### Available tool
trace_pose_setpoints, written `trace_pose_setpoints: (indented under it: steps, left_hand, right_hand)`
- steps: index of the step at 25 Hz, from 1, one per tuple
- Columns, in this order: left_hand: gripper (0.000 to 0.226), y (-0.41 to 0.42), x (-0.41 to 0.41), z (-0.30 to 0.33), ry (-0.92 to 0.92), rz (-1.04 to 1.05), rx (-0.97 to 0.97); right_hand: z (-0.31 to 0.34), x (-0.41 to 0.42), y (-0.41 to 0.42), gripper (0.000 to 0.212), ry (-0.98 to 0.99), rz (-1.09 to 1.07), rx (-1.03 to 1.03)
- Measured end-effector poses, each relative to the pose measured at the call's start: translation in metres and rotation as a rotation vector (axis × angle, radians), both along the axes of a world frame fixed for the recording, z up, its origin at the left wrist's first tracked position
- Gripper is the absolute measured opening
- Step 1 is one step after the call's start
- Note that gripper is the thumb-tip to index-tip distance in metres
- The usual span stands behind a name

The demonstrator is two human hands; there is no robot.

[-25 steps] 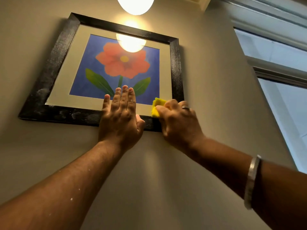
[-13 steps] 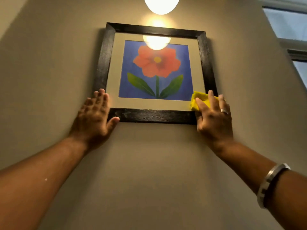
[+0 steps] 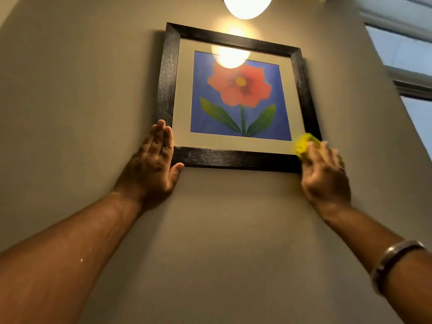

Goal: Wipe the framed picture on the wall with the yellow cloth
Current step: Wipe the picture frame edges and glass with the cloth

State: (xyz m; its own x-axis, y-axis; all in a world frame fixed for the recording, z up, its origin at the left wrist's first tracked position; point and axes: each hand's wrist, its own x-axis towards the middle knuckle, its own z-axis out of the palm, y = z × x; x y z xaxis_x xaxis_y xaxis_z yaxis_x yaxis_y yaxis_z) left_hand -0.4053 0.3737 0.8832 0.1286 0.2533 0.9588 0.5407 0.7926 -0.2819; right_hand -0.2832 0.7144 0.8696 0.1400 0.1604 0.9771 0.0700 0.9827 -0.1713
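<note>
- Up on the plain beige wall [image 3: 70, 90] hangs the square picture w/ a thick black wood frame [image 3: 168, 85], a pale mat inside it, & a red flower on a blue background [image 3: 239, 87] in the middle.
- The flower has a yellow centre, a green stem & 2 green leaves.
- The picture hangs a bit crooked; its top edge slopes down to the right.
- A round glowing lamp [image 3: 247, 5] sits above the frame, at the top edge of the view. Its bright spot shines back off the glass near the top of the blue part.
- The left hand [image 3: 153, 167] is flat & open, fingers straight & close together. It lies on the wall at the frame's bottom left corner. The fingers run up along the frame's left side & the thumb sits just under the bottom edge.
- The right hand [image 3: 323, 174] is at the bottom right corner of the frame. It presses the small bunched yellow cloth [image 3: 302, 145] onto that corner, w/ fingers curled over it.
- The cloth & right fingers look blurry, so the exact grip is hard to see.
- The cloth covers part of the pale mat & the black frame corner.
- A shiny silver metal bracelet [image 3: 392, 260] is on the right forearm.
- A window w/ a pale frame [image 3: 406, 73] is far right, apart from the picture.
</note>
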Motion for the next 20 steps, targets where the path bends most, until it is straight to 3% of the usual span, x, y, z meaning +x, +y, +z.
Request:
trace_pose_setpoints:
  steps: [2,4,7,10,11,14,16,17,20]
  left_hand:
    - [0.079,0.002,0.001,-0.001,0.001,0.007,0.015]
    - [0.081,0.003,0.001,-0.002,0.008,0.02,0.011]
    - [0.082,0.002,0.003,-0.001,0.004,0.028,0.006]
    - [0.082,0.001,0.004,-0.003,-0.001,0.033,0.016]
    - [0.082,0.001,0.004,-0.003,-0.004,0.038,0.015]
    - [0.081,0.002,0.005,-0.002,-0.011,0.048,0.015]
    - [0.08,0.002,0.005,-0.003,-0.003,0.043,0.02]
    - [0.08,0.002,0.005,-0.003,0.0,0.029,0.025]
    - [0.081,-0.001,0.004,-0.003,-0.024,-0.03,0.022]
  right_hand:
    - [-0.005,-0.001,-0.013,0.054,0.051,0.039,-0.178]
    - [-0.007,-0.018,-0.065,0.055,0.039,0.074,0.026]
    - [-0.013,-0.042,-0.139,0.053,-0.135,0.094,0.403]
    - [-0.009,-0.034,-0.117,0.049,-0.209,-0.019,0.565]
    - [-0.007,-0.027,-0.09,0.048,-0.181,-0.031,0.504]
    - [-0.006,-0.002,-0.018,0.055,-0.009,0.044,-0.003]
    - [-0.008,-0.008,-0.037,0.059,0.045,0.051,-0.152]
    - [-0.008,-0.019,-0.062,0.058,0.037,0.047,-0.085]
    - [-0.014,-0.048,-0.142,0.049,-0.061,0.052,0.373]
